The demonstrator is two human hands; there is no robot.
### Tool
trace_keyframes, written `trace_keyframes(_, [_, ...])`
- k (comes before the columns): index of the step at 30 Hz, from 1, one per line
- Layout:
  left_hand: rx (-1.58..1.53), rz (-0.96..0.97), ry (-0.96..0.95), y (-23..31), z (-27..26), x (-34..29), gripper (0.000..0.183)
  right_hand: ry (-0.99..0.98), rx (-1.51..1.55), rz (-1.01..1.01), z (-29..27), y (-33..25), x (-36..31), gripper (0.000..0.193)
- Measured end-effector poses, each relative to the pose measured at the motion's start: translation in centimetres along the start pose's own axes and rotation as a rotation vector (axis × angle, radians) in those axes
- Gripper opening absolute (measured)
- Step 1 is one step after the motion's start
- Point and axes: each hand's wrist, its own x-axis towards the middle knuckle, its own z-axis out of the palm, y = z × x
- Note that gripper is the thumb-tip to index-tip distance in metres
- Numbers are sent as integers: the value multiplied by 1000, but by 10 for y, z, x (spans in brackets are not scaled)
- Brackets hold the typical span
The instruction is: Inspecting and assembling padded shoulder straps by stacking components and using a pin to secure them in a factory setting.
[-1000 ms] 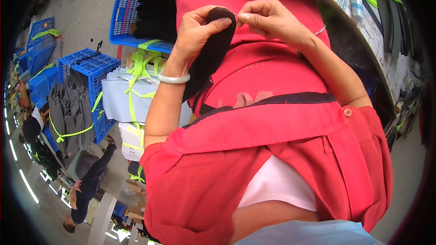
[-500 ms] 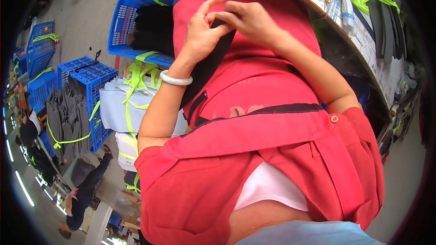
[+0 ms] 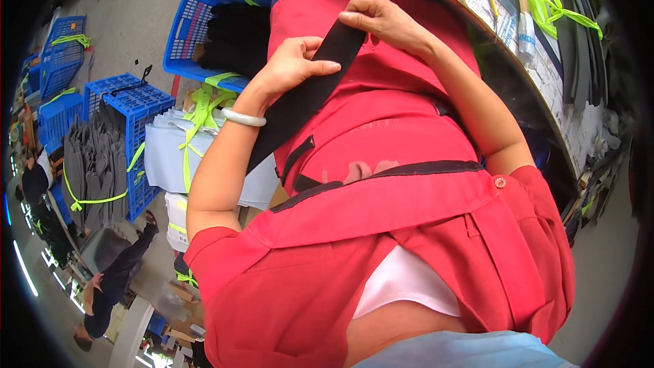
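A black fabric strip (image 3: 310, 99) slants across my lap over the red apron (image 3: 381, 116). Its upper end is pinched in my right hand (image 3: 385, 24), thumb and fingers closed on it. Lower along the strip, my left hand (image 3: 293, 65) grips its left edge, thumb lying on top and the other fingers partly hidden behind. The strip runs on down under my left forearm, where its far end is out of sight. A pale bangle (image 3: 244, 118) circles my left wrist.
Left of my lap stands a blue crate (image 3: 178, 41) holding dark pieces. Below it lies a pale grey sheet stack (image 3: 163, 153) tied with neon ribbon. Grey strips (image 3: 95, 170) hang beside another blue crate (image 3: 139, 119). A worktable (image 3: 470, 0) borders the right; a person (image 3: 116, 293) is far left.
My hands were close together at the strip's end; now they are apart. The left hand has moved down and the strip shows wide and flat between them.
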Motion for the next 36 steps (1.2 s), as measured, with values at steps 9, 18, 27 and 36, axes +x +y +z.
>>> trace_keyframes(9, [225,15,-95,9,-22,-16,39,260,144,27,-1,3,9,36])
trace_keyframes(18, [-270,533,509,14,-177,16,31,-268,162,3,56,-46,21,39])
trace_keyframes(27, [-546,401,339,-8,-114,16,22,-190,242,130,74,-18,29,30])
trace_keyframes(36, [-534,415,410,-57,-34,-9,19,-260,233,122,68,-17,37,21])
